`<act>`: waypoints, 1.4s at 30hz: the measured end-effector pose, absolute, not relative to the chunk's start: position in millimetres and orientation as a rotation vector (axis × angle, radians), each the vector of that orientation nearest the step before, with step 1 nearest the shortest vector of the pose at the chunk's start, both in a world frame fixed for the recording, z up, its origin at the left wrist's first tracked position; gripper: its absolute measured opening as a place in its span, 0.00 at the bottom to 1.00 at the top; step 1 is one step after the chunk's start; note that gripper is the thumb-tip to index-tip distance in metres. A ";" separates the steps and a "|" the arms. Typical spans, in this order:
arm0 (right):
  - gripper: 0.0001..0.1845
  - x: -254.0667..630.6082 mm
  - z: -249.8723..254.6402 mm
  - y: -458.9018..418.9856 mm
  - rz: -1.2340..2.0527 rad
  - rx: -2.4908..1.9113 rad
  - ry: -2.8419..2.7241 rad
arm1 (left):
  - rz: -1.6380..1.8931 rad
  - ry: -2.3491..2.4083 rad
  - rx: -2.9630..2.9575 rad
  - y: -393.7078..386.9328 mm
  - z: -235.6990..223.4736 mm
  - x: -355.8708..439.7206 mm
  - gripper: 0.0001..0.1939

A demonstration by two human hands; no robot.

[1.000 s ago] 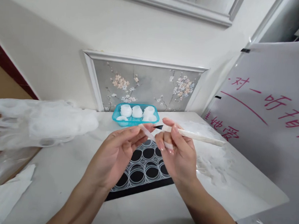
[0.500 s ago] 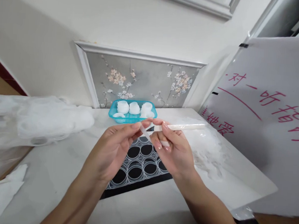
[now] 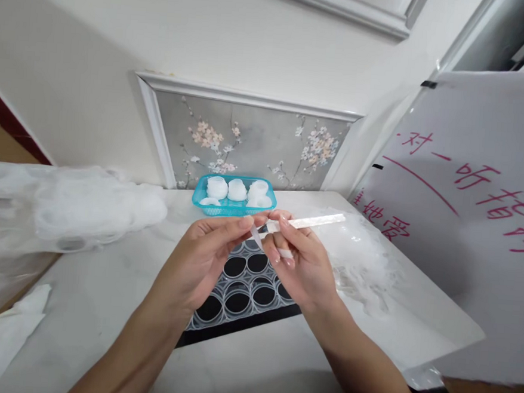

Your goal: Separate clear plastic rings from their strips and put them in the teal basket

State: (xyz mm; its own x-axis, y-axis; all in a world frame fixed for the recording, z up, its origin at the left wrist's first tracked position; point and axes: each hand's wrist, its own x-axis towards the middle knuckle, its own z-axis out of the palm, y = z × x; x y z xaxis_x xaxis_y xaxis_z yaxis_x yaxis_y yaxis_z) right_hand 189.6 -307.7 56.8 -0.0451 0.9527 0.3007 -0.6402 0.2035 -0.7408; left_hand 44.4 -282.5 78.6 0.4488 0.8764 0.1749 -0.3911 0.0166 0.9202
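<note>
My left hand (image 3: 207, 249) pinches one end of a thin white strip (image 3: 256, 235) between thumb and fingertips. Close beside it, my right hand (image 3: 305, 256) pinches a longer, flat white strip (image 3: 316, 220) that sticks out to the right past the thumb. A further white piece (image 3: 285, 253) shows under its curled fingers; whether all these are one strip I cannot tell. Below both hands lies a clear plastic tray with round wells (image 3: 236, 302) on a black base, partly covered by my hands.
A blue basket (image 3: 196, 201) holding several white rounded pieces (image 3: 237, 189) stands against the wall. White, cloudy-looking plastic items are heaped at left (image 3: 99, 209), and a crumpled clear film (image 3: 360, 257) lies at right. A board with red writing (image 3: 448, 233) leans beside the table (image 3: 115, 306).
The long strip's free end at the right now reaches less far and looks flatter and shinier. Both hands stay nearly in place, fingertips still close together.
</note>
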 end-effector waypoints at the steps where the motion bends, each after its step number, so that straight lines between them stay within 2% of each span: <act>1: 0.13 189.6 56.1 -306.8 1.357 -0.451 -0.911 | 1.058 0.525 1.172 -282.3 78.5 44.5 0.08; 4: 0.08 189.9 54.3 -303.3 1.339 -0.484 -0.925 | 1.048 0.522 1.201 -282.1 79.2 44.7 0.10; 16: 0.16 193.8 53.6 -299.4 1.441 -0.424 -1.012 | 1.054 0.537 1.207 -278.3 76.0 42.2 0.09; 42: 0.11 195.8 50.6 -302.1 1.399 -0.395 -1.040 | 1.030 0.557 1.143 -276.5 72.6 47.8 0.08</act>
